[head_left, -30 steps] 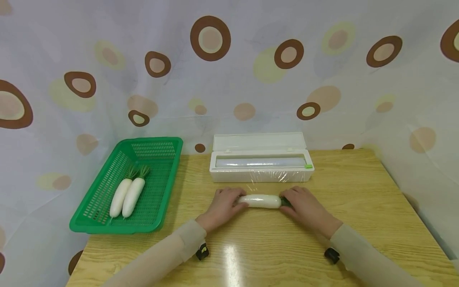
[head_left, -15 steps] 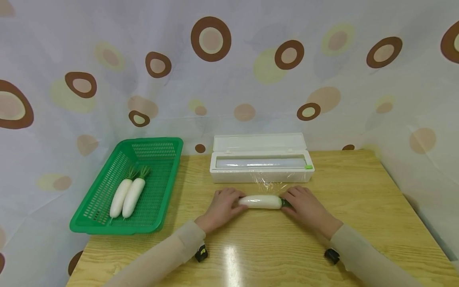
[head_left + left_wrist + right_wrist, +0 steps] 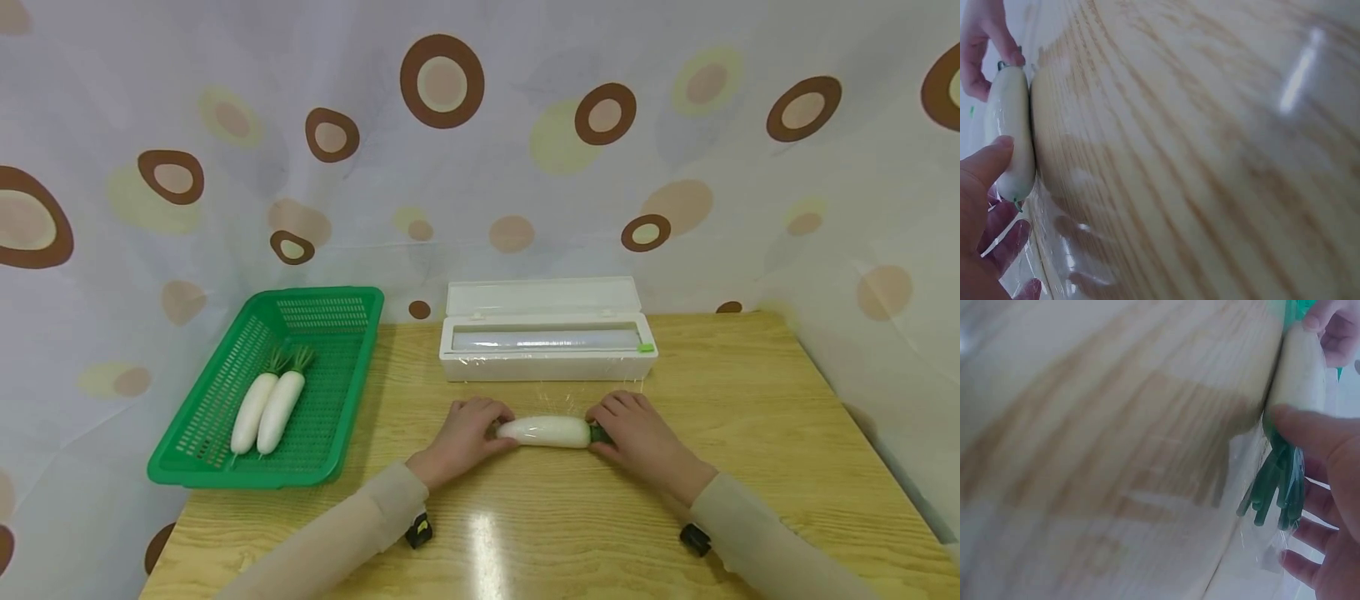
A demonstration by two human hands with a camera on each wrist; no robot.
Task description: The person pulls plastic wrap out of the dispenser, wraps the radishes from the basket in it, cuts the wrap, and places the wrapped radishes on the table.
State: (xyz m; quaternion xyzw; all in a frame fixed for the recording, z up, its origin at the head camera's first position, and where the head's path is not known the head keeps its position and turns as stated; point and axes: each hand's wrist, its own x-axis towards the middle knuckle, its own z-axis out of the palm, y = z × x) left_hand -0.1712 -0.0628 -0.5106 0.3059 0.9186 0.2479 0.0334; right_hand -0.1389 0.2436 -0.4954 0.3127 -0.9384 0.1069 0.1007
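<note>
A white radish [image 3: 551, 432] lies crosswise near the middle of the table, clear plastic wrap glinting over it. My left hand [image 3: 467, 435] holds its tip end; in the left wrist view the thumb [image 3: 991, 159] presses on the skin and the other fingers reach beneath. At the leafy end my right hand [image 3: 639, 437] grips it, thumb at the base of the cut green stems [image 3: 1279, 481]. Between radish and the white wrap box [image 3: 547, 367] stretches thin, wrinkled film [image 3: 558, 402]. The box's lid is up and the wrap roll [image 3: 543, 340] shows inside.
A green plastic basket [image 3: 352, 392] stands at the left with two more white radishes [image 3: 266, 412] in it. A green slider [image 3: 646, 347] sits on the box's right end. Patterned cloth [image 3: 510, 192] hangs behind the wooden table [image 3: 750, 400].
The radish has shifted slightly toward me, away from the box, and turned a little. The glints and creases in the film have changed. Both hands keep their grip at its ends.
</note>
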